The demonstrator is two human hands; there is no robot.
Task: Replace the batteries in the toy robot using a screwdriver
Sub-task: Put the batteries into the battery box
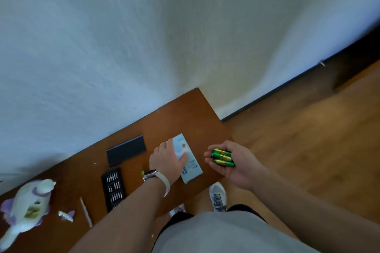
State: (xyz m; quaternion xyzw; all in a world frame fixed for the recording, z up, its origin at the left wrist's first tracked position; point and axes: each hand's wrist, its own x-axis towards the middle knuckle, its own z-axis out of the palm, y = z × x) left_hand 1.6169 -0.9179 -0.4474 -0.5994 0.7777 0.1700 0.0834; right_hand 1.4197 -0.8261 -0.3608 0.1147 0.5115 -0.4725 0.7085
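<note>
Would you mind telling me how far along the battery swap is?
Done: the toy lies opened, its cover and the screwdriver beside it. In hand: the right hand cups green batteries; the left hand rests on the box. Left: fitting batteries, refastening the cover.

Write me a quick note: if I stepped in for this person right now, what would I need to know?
Right hand: cupped, palm up, holding green-and-yellow batteries.
Left hand: resting flat on the pale blue box.
Toy robot lies at the table's left end, a small loose part and the screwdriver beside it, bit tray nearby.
Left: fit batteries, close the toy. Whether its compartment is open is unclear.
</note>
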